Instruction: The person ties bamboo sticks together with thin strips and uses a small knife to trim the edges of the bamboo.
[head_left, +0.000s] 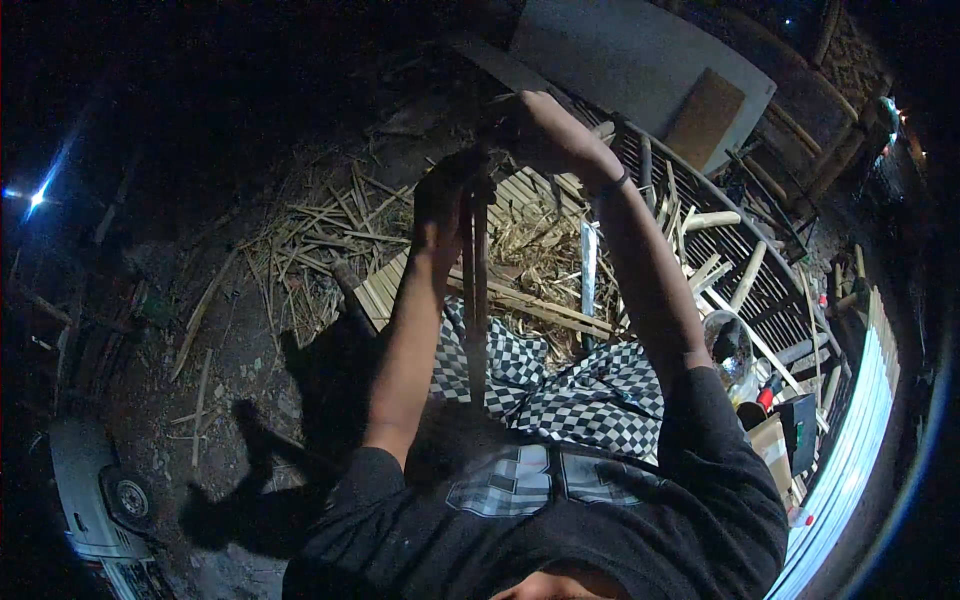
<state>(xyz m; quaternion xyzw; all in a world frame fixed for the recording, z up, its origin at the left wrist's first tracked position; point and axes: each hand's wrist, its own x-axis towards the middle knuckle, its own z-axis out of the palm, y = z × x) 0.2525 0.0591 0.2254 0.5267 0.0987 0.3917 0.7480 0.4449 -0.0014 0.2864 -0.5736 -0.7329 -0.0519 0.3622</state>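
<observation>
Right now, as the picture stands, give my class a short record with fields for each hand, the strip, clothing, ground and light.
Left hand: raised, beside the strip's upper part; grip too dark to tell
Right hand: raised near the left; fingers in shadow
Strip: long, dark, running down toward the lap
Clothing: dark shirt, checked cloth over the legs
Ground: scattered sticks
Light: bright lamp at far left

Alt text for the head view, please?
A person's left hand and right hand are close together in shadow at the far end of a long, narrow strip, grip unclear. Checkered cloth lies nearer; pale sticks litter the dark ground.
</observation>
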